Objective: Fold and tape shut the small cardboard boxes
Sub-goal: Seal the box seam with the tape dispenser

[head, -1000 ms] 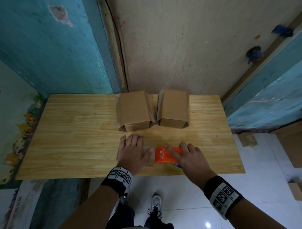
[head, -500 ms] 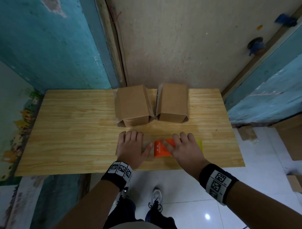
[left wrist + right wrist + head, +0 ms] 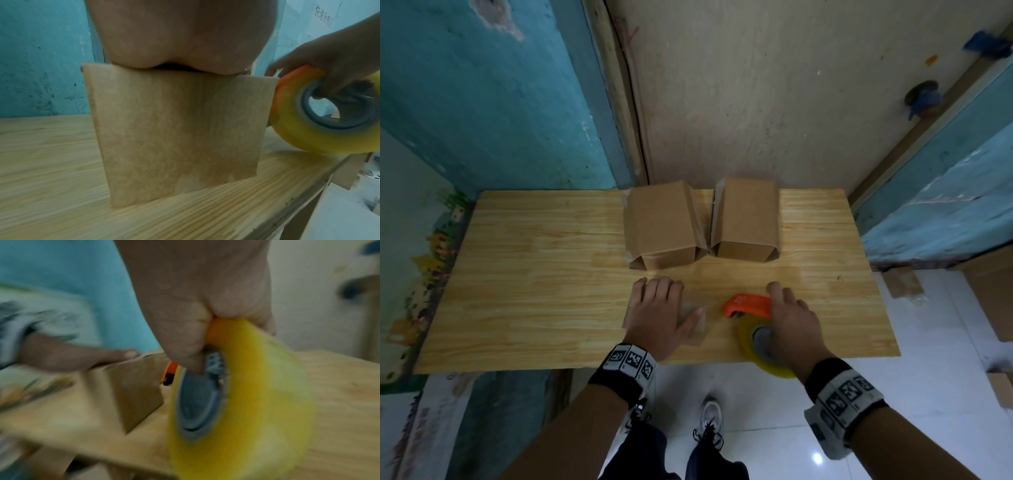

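Box (image 3: 697, 323) pinned flat under open left hand (image 3: 659, 313); tape dispenser (image 3: 751, 320), gripped by right hand (image 3: 792, 325), now drawn off box toward counter (image 3: 534, 274) edge.

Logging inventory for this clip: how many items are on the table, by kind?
Cardboard boxes: 3, one under the left hand at, two behind at and
Tape dispensers: 1, orange with a yellow roll, gripped by the right hand
Total: 4

Light was dim and even; a lamp's glare spotted the floor tiles (image 3: 817, 458). Wide-angle bending warped the edges, and the right-wrist view was motion-blurred.
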`<state>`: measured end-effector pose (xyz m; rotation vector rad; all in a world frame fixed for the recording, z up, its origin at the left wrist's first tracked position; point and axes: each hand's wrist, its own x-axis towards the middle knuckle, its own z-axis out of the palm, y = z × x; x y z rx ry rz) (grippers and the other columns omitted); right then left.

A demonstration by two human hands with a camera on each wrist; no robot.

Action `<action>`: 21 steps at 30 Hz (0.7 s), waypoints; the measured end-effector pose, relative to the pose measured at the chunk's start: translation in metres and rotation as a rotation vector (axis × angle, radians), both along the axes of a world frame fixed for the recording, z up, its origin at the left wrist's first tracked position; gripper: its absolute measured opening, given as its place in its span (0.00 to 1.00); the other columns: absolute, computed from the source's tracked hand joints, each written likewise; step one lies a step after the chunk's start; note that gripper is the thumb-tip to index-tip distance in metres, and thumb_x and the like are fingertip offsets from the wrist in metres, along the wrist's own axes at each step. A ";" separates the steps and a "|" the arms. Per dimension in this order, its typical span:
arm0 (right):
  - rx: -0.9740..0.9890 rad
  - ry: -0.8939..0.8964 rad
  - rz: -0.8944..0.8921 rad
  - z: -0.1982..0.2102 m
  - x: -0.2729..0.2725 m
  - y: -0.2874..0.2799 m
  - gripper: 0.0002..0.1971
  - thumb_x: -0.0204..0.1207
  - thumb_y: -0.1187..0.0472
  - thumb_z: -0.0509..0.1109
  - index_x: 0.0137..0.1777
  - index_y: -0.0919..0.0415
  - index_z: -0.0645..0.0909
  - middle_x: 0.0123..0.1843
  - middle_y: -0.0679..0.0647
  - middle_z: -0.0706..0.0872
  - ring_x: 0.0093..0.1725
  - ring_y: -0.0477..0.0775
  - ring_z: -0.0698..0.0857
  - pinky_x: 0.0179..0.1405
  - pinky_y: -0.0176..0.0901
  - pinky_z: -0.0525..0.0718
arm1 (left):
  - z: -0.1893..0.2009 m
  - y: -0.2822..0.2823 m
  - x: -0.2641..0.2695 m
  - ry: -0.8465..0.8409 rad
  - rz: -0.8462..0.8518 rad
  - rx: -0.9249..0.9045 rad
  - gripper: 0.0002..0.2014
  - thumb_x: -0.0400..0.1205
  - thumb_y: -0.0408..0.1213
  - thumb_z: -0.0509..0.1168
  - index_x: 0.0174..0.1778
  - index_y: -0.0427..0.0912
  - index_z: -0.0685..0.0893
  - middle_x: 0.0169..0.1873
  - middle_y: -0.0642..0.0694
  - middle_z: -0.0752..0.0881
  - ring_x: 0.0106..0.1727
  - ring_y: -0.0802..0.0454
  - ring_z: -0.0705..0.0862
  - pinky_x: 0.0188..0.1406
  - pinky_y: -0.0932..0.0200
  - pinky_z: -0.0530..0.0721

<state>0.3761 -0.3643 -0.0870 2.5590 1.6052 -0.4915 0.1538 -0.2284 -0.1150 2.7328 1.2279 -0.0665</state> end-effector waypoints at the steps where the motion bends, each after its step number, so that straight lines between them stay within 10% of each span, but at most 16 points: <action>1: 0.060 0.109 -0.109 -0.002 0.007 0.000 0.29 0.71 0.67 0.76 0.68 0.58 0.66 0.59 0.58 0.76 0.49 0.64 0.85 0.41 0.53 0.84 | 0.000 0.000 0.000 0.003 0.000 -0.006 0.36 0.85 0.70 0.43 0.73 0.47 0.77 0.65 0.49 0.81 0.68 0.46 0.77 0.80 0.40 0.64; 7: 0.238 0.462 -0.554 -0.028 0.024 -0.002 0.18 0.73 0.72 0.74 0.59 0.59 0.75 0.51 0.58 0.85 0.42 0.56 0.83 0.31 0.40 0.78 | -0.001 0.001 0.000 0.009 0.019 -0.036 0.37 0.84 0.71 0.41 0.76 0.49 0.75 0.68 0.51 0.79 0.72 0.48 0.75 0.82 0.40 0.60; 15: 0.194 0.434 -0.507 -0.038 0.031 0.003 0.12 0.78 0.68 0.72 0.61 0.61 0.84 0.57 0.58 0.88 0.50 0.56 0.83 0.48 0.46 0.81 | 0.005 0.015 -0.003 -0.039 0.007 -0.255 0.40 0.74 0.77 0.43 0.76 0.59 0.70 0.71 0.60 0.74 0.78 0.54 0.67 0.85 0.46 0.47; 18: 0.079 0.386 -0.504 -0.040 0.029 0.008 0.22 0.78 0.66 0.73 0.73 0.64 0.77 0.70 0.65 0.82 0.67 0.66 0.83 0.62 0.53 0.84 | 0.014 0.025 -0.009 -0.024 -0.025 -0.481 0.53 0.60 0.79 0.63 0.82 0.61 0.63 0.75 0.61 0.67 0.83 0.56 0.58 0.86 0.47 0.37; 21: 0.037 0.199 -0.487 -0.034 0.009 0.013 0.39 0.80 0.62 0.70 0.87 0.70 0.57 0.85 0.75 0.62 0.87 0.74 0.57 0.86 0.64 0.65 | 0.012 0.022 -0.009 0.014 -0.021 -0.432 0.64 0.55 0.71 0.77 0.86 0.57 0.55 0.80 0.57 0.63 0.85 0.53 0.55 0.87 0.46 0.36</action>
